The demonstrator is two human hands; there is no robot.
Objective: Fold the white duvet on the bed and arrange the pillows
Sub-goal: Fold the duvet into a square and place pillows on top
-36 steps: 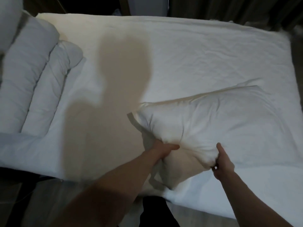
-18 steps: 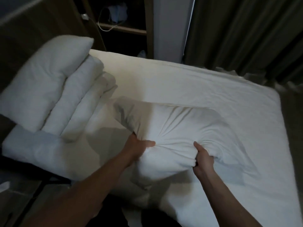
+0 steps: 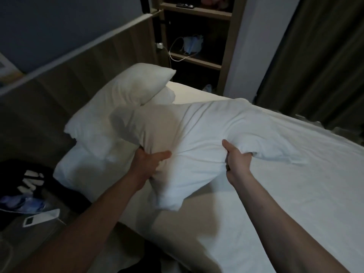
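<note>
Carrying pillow (image 3: 201,134): left hand (image 3: 146,164) and right hand (image 3: 237,161) clamp it; next, judged, set beside folded duvet (image 3: 110,107) at 10 o'clock.

wooden shelf (image 3: 197,13) | face mask (image 3: 192,43) | dark curtain (image 3: 315,66) | white remote (image 3: 40,217)

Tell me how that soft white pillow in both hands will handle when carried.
The soft white pillow is probably floppy: it bunches at the left hand and right hand, and its end droops. It seems light, held by pinched fabric. It should not slip.
</note>
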